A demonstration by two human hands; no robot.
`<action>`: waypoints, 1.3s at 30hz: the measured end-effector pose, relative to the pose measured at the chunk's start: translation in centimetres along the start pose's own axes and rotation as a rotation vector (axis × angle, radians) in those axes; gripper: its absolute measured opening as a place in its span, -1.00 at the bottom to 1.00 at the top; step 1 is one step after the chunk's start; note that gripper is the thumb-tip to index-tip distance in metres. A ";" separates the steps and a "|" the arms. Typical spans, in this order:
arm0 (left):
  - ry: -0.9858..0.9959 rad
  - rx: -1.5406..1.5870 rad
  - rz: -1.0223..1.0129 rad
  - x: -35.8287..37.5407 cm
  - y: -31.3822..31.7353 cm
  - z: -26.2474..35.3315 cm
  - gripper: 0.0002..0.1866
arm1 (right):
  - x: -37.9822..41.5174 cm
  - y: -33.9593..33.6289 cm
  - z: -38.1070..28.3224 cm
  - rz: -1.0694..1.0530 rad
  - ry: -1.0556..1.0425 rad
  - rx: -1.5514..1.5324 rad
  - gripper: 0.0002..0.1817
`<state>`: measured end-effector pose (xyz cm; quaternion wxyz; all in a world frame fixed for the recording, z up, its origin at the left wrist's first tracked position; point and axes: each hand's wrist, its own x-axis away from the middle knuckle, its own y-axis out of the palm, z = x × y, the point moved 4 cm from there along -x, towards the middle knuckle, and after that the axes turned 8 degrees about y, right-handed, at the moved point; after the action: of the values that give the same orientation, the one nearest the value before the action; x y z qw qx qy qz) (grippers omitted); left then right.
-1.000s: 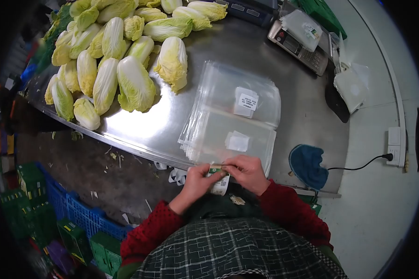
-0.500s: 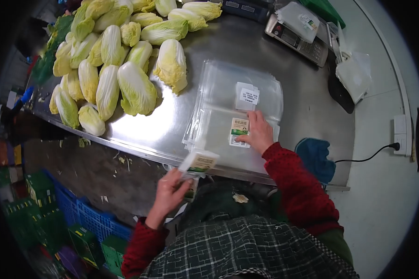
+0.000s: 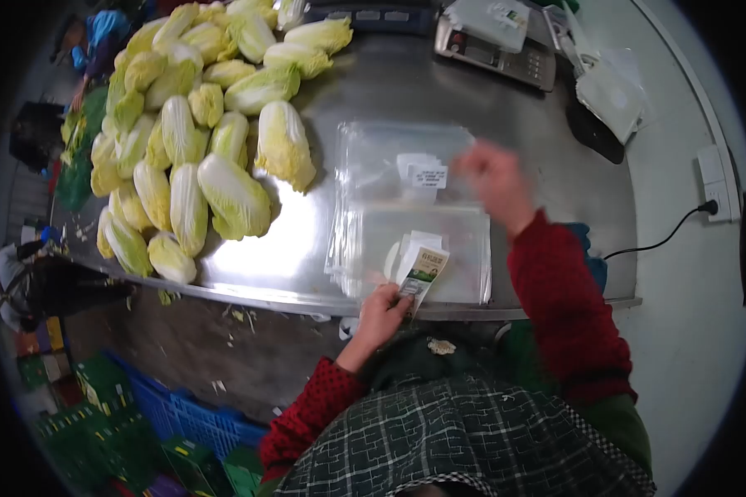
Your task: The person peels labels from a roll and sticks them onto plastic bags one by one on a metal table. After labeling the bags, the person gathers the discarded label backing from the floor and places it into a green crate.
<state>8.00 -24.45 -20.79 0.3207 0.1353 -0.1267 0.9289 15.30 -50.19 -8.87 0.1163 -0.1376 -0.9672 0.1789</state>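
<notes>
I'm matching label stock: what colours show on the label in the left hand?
The label is beige, green and white, seen best in the head view.

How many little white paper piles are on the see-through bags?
2. The far pile is on the far bags. The near pile is on the near bags, partly behind the label at the left hand. More may hide there.

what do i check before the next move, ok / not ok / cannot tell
1. Left hand on the beige-and-green printed paper label: ok
2. Right hand empty: cannot tell, blurred
3. Clear plastic bags lying flat on the shiny steel table: ok
4. White paper slips on the upper bags squared up: not ok, overlapping unevenly
5. Yellow-green cabbages off the bags: ok
</notes>
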 end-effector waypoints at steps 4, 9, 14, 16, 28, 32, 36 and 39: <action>-0.020 -0.003 -0.005 -0.4 -0.4 -0.9 -0.79 | 7.2 6.9 7.0 -0.258 0.054 -0.025 -0.75; 0.484 -0.304 0.151 -0.6 -1.7 3.7 -0.76 | 9.6 7.9 6.3 -0.251 0.147 -0.046 -0.75; 0.048 0.284 0.065 -0.9 -1.6 4.3 -0.74 | 10.0 7.9 3.9 -0.095 -0.037 -0.005 -0.82; -0.045 0.208 0.062 1.0 -1.4 4.1 -0.74 | 9.6 7.1 3.4 0.003 -0.084 -0.064 -0.85; 0.158 -0.011 -0.007 6.5 -3.5 2.7 -0.78 | 3.8 8.9 8.1 0.084 -0.099 0.545 -0.49; 0.152 0.071 0.010 6.1 -4.2 2.7 -0.77 | 3.3 7.9 7.8 0.171 -0.125 0.730 -0.47; 0.131 -0.020 -0.262 5.0 -2.0 3.4 -0.76 | 6.9 10.5 9.1 -0.194 -0.323 0.685 -0.64; 0.211 -0.261 -0.304 2.0 -0.4 4.0 -0.78 | 5.2 9.9 9.4 -0.196 -0.235 0.497 -0.79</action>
<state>7.39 -24.31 -16.36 0.4831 0.0120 -0.1898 0.8547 10.12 -42.62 -20.27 0.0506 0.0110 -0.9094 0.4128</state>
